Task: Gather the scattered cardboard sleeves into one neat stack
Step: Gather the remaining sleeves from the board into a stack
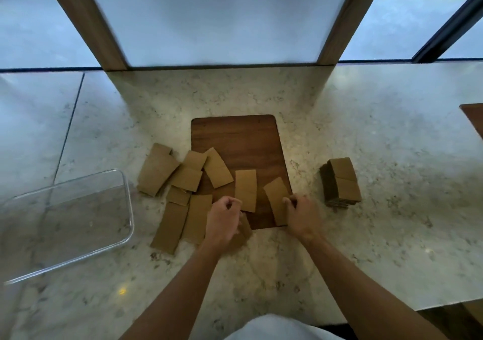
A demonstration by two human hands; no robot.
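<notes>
Several flat brown cardboard sleeves lie scattered across the near left part of a dark wooden board (pixel 240 141) and the marble counter beside it. A neat stack of sleeves (pixel 342 181) stands on the counter to the right of the board. My left hand (pixel 224 218) pinches the lower left corner of a sleeve (pixel 245 190) on the board, and another sleeve shows under its palm. My right hand (pixel 300 215) grips the near right edge of a tilted sleeve (pixel 275 198) at the board's near right corner.
An empty clear plastic tray (pixel 122 182) sits on the counter at the left. A frosted panel between wooden posts (pixel 86 23) rises behind the board. Another wooden piece (pixel 474 120) juts in at the right edge. The counter's near edge runs close to my body.
</notes>
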